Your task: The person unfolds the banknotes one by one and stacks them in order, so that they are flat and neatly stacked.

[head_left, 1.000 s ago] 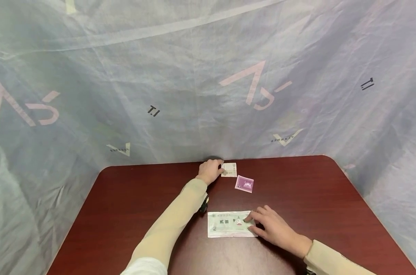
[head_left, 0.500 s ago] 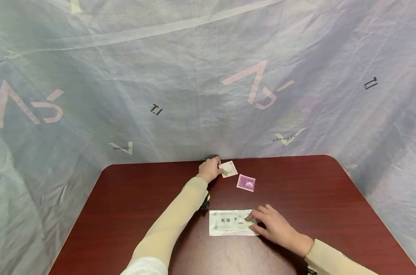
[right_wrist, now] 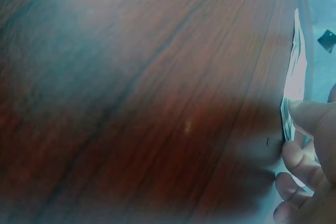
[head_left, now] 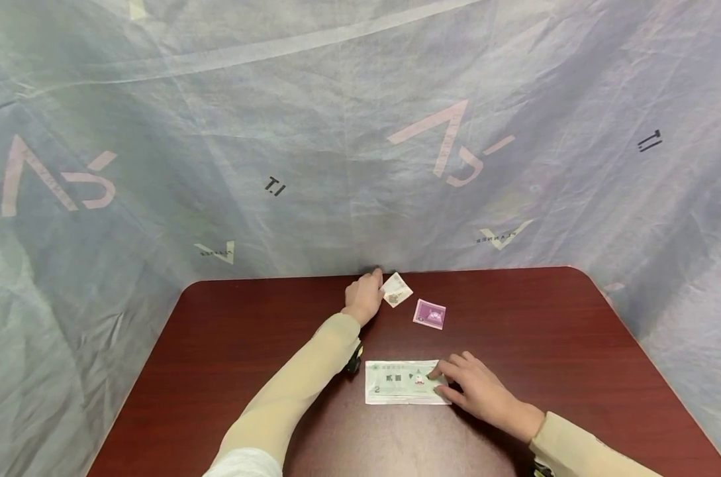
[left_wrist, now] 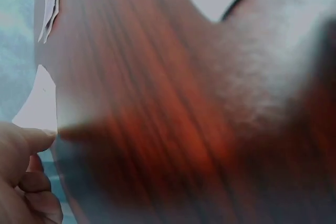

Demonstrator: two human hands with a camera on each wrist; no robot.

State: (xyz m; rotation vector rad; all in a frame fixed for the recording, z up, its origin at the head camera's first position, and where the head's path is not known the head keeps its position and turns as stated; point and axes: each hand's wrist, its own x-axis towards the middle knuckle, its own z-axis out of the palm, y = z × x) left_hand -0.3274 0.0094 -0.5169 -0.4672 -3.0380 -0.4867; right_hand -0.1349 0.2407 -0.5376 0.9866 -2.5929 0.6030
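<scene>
At the far edge of the table, my left hand [head_left: 363, 293] pinches the left corner of a small pale square banknote [head_left: 398, 289], which is turned so a corner points away. In the left wrist view, the thumb [left_wrist: 39, 139] lies against that white paper and the other fingers are curled below. A purple square banknote [head_left: 430, 314] lies just to its right and nearer. Closer to me is a stack of long green banknotes [head_left: 390, 392] marked with a 2. My right hand [head_left: 485, 394] holds the right end of the stack, thumb and forefinger on it; layered edges show in the right wrist view.
The dark red wooden table [head_left: 247, 331] has rounded far corners. A grey printed cloth [head_left: 312, 132] hangs right behind its far edge and along both sides. A dark device [head_left: 354, 358] is strapped at the left wrist.
The pale banknote has turned from square-on to a diamond angle, as my left hand swivelled slightly at the far edge. My right hand stays on the green stack; the whole view has shifted slightly.
</scene>
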